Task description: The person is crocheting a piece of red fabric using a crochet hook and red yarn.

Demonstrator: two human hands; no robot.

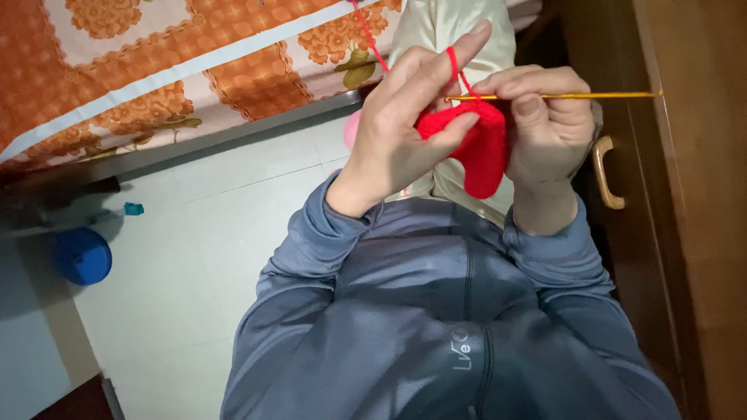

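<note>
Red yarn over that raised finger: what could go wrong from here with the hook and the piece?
1. The red yarn runs over one raised finger of the left hand; if it slides off, tension may go slack.
2. The right hand pinches the gold crochet hook near its tip, so the working loop could slip off.
3. The red crochet piece is held only by fingertips and might twist or drop.

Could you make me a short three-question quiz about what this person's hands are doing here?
1. True or false: the right hand holds a gold crochet hook.
2. What colour is the yarn looped over the left hand index finger?
3. The crocheted piece sits: A) on the floor B) between both hands C) on the bedspread.

Key: 1 true; 2 red; 3 B.
</note>
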